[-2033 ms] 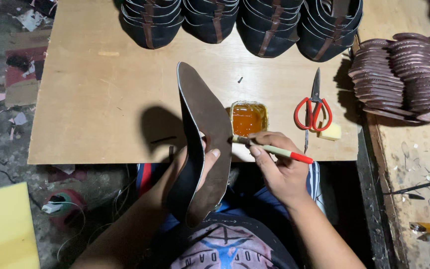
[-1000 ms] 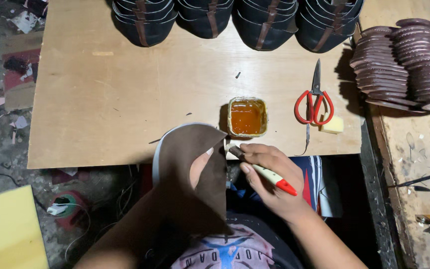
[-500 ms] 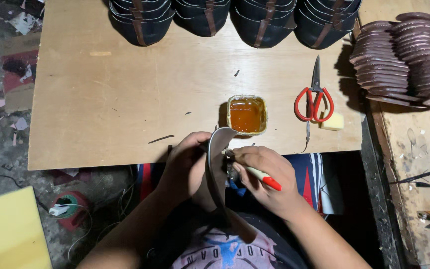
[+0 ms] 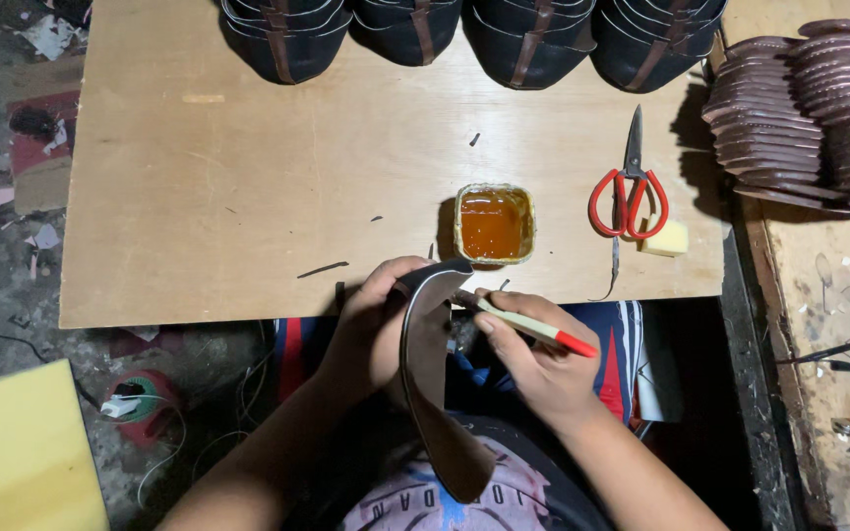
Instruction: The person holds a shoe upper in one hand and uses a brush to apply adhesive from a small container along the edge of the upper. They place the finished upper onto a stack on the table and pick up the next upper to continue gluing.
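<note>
Head view, looking straight down at a plywood board (image 4: 248, 197) laid over the lap. Left hand (image 4: 371, 329) is at 6 o'clock of the board, just past its near edge, fingers wrapped around a dark brown shoe sole piece (image 4: 432, 383). That piece stands on edge, curved, its top at the board edge and its tail running toward 6 over the person's shirt. Right hand (image 4: 533, 359) sits just at 3 o'clock of the sole, closed in a pen-type grip on a brush with a cream handle and red end (image 4: 533, 329); brush tip is touching the sole's upper part, red end points to 4 o'clock.

Small square tub of amber glue (image 4: 494, 224) sits on the board just at 12 o'clock of both hands, near but apart from them. Red-handled scissors (image 4: 629, 192) lie at 3 o'clock of the tub, blades pointing to 12; a pale yellow block (image 4: 665, 238) just beside the handles. Row of dark shoe uppers (image 4: 464, 34) lines the far edge at 12. Stacks of brown soles (image 4: 804, 108) at 2 o'clock, off the board. Yellow sheet (image 4: 17, 457) on the floor at 8 o'clock.
</note>
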